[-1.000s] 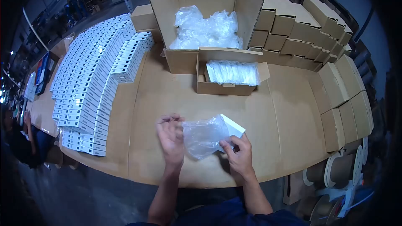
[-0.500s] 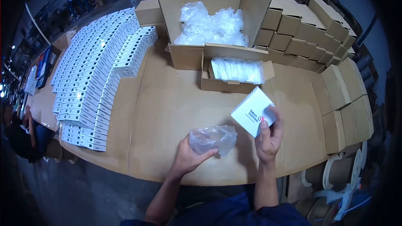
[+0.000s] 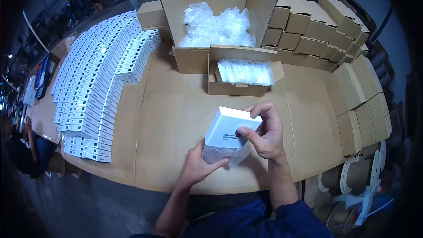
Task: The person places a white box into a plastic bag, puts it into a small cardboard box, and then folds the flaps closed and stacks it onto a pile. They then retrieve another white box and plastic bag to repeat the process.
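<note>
Here's the right hand (image 3: 268,135) clamped on the white box (image 3: 229,123), thumb pressed to the printed face, fingers hooked over the top corner and far side. Good, firm hold, and high up, which looks right: those fingers stay clear of the plastic. And below, the left hand (image 3: 196,163) is closed round the clear bag (image 3: 224,155), thumb lying across its front, gathering the film about the box's lower end. The box leans over, in mid-air above the table (image 3: 176,119), its bottom edge seemingly inside the bag's mouth, the rest standing bare.

Now this is the delicate bit! I'd say the mouth wants to be held wide, with both lower corners inside before any push; one snagged corner could split that thin film. Square the box to the bag, I reckon, push from the top, and let the left hand ease the plastic up rather than pinch it tight. That thumb could smudge the print, too.

Just beyond sits an open small carton (image 3: 235,89) with a row of wrapped packs (image 3: 244,71); behind it, loose plastic (image 3: 216,23) heaps in a big carton (image 3: 264,6). Off left, white boxes (image 3: 90,72) stand stacked; on the right, brown cartons (image 3: 315,30).
</note>
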`<state>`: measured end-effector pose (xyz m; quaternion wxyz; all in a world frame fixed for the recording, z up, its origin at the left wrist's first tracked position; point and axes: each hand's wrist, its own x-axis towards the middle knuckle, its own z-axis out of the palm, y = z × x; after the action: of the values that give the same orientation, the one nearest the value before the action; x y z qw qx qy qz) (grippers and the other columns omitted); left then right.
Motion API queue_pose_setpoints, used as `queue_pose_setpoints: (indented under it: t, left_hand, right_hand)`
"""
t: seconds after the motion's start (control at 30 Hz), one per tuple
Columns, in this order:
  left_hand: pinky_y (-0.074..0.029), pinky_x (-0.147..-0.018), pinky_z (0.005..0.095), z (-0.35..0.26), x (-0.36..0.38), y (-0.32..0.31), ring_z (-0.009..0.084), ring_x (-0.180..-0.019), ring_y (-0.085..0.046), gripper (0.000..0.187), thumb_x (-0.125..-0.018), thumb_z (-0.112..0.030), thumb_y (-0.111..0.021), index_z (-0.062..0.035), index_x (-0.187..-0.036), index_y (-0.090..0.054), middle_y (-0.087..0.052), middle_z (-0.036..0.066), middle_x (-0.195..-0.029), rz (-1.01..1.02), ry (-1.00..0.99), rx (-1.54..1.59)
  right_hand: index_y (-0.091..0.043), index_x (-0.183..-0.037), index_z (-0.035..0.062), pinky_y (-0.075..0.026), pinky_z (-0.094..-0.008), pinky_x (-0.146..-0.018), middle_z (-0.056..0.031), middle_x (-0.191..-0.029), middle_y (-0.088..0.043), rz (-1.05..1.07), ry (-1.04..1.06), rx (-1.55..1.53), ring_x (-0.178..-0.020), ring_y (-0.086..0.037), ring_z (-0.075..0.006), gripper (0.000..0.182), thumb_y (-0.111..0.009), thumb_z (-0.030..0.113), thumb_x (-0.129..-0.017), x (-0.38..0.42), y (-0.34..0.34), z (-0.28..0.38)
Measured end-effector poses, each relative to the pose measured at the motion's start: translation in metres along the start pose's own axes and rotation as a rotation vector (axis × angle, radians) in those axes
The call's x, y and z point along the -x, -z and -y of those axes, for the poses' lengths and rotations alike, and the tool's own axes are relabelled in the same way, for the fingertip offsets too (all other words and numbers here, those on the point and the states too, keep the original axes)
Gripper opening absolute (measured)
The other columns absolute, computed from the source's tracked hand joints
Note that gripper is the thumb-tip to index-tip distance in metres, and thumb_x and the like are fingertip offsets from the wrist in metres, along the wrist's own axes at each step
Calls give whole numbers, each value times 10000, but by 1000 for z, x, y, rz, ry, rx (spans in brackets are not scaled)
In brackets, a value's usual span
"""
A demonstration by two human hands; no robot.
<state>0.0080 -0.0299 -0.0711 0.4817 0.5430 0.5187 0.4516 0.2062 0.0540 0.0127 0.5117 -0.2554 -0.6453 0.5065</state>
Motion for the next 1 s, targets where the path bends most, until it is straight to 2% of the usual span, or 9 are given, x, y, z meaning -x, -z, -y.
queue_pose_setpoints:
  t: [0.1, 0.23, 0.4, 0.5, 0.7, 0.87, 1.0]
  left_hand:
    - [-583, -901, 394, 5, 2, 5, 265, -1004, -754, 598, -782, -241, -909, 29, -1242, -639, -763, 189, -1085, 66, 13, -35]
    - [-576, -915, 386, 0, 3, 5, 233, -1020, -739, 593, -792, -218, -902, 39, -1254, -634, -758, 177, -1098, 61, 29, -15]
    - [-554, -953, 362, 3, 3, 4, 185, -1053, -707, 571, -804, -175, -890, 49, -1262, -632, -750, 142, -1109, 23, 65, 100]
    - [-550, -953, 355, 5, 2, 2, 181, -1046, -707, 547, -806, -155, -883, 49, -1249, -635, -752, 135, -1105, -10, 52, 124]
    - [-559, -930, 358, 8, 4, 2, 182, -1029, -715, 524, -798, -157, -886, 33, -1225, -650, -756, 137, -1096, -33, 41, 101]
    - [-563, -922, 359, 9, 4, -5, 196, -1022, -725, 541, -786, -173, -884, 20, -1234, -652, -758, 149, -1083, -45, 43, 103]
    - [-563, -927, 361, 15, 4, -3, 203, -1024, -727, 560, -777, -171, -879, 24, -1249, -648, -758, 157, -1083, -37, 61, 71]
  right_hand:
    - [-447, -1106, 57, -595, -247, -791, -114, -1110, -619, -94, 76, -72, -976, -666, -129, 389, -771, -11, -901, -4, 1, -5]
    - [-443, -1110, 58, -591, -246, -783, -123, -1115, -622, -79, 36, -82, -965, -661, -128, 396, -776, 7, -904, -4, 3, -10]
    - [-447, -1104, 57, -584, -252, -768, -137, -1114, -633, -59, 84, -188, -954, -658, -139, 398, -784, 13, -897, 3, -1, -16]
    - [-451, -1098, 57, -578, -238, -754, -135, -1105, -631, -65, 128, -146, -947, -657, -134, 384, -775, 5, -900, 7, 4, -24]
    - [-460, -1100, 48, -569, -237, -762, -111, -1072, -622, -163, -60, -18, -951, -638, -110, 366, -765, 3, -904, 8, 5, -16]
    - [-493, -1105, 56, -545, -246, -783, -94, -1079, -619, -76, -74, 22, -950, -621, -114, 366, -788, 26, -890, 11, 8, -16]
    - [-515, -1110, 57, -526, -253, -782, -88, -1073, -615, -19, 6, 12, -945, -613, -110, 350, -786, 33, -890, 10, 11, -21]
